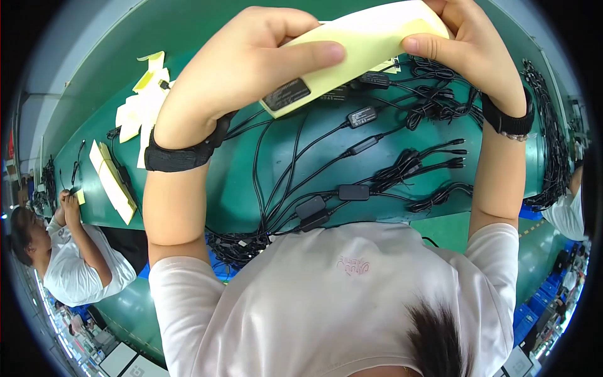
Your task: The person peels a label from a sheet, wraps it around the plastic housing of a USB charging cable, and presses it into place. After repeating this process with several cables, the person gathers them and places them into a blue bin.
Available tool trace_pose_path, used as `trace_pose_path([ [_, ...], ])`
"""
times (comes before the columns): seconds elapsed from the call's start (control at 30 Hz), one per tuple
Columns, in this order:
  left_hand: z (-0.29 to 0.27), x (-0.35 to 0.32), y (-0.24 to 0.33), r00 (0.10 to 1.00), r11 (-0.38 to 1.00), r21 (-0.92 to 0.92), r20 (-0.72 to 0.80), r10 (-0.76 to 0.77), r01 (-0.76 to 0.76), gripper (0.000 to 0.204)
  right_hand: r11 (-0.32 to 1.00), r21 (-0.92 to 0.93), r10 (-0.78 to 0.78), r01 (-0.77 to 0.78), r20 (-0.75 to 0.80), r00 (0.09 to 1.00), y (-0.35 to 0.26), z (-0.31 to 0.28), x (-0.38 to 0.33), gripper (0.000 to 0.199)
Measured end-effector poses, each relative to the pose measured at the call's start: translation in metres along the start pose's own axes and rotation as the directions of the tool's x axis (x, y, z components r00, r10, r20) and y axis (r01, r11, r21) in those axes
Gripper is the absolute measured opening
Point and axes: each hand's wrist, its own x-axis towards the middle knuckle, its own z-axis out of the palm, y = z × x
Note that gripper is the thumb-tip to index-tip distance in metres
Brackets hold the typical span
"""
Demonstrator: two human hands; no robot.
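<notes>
My left hand [251, 60] and my right hand [468, 41] are raised over the green table [239, 182], both gripping one pale yellow backing sheet [370, 38]. My left thumb presses on the sheet's front; a black rectangular label [286, 94] sits at its lower left corner. Both wrists wear black bands. Below the sheet, several black cables with small inline boxes [353, 191] lie spread across the table, their coiled ends [408, 164] toward the right.
Loose yellow sheet scraps [141, 103] and a stack of yellow sheets [113, 182] lie at the left. A co-worker in a white shirt [72, 264] sits at the far left. A heap of black cables [553, 144] runs along the right edge; blue bins [534, 314] stand below.
</notes>
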Motion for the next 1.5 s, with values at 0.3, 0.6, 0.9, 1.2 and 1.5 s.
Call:
trace_pose_path([
  [0.3, 0.014, -0.004, -0.01, 0.933, 0.969, -0.239, -0.358, -0.027, -0.063, 0.024, -0.029, -0.969, 0.083, -0.244, -0.246, 0.966, -0.039, 0.055, 0.018, 0.038],
  [0.6, 0.038, 0.005, -0.015, 0.958, 0.821, -0.547, -0.286, 0.003, -0.166, 0.028, 0.102, -0.914, -0.042, -0.393, -0.399, 0.916, -0.001, 0.091, -0.014, 0.031],
  [0.9, 0.049, -0.001, -0.007, 0.911, 0.839, -0.505, -0.411, -0.031, -0.2, 0.038, -0.026, -0.962, -0.135, -0.273, -0.268, 0.954, 0.001, 0.099, -0.013, 0.031],
  [1.2, 0.062, -0.009, 0.008, 0.959, 0.313, -0.939, -0.209, -0.193, -0.141, 0.037, -0.178, -0.962, -0.175, -0.205, -0.174, 0.969, -0.008, 0.102, -0.02, 0.03],
  [1.5, 0.009, -0.054, -0.025, 0.522, 0.715, 0.699, -0.624, 0.582, 0.039, 0.021, 0.416, -0.781, 0.404, -0.465, -0.3, 0.864, -0.071, 0.11, -0.05, 0.035],
])
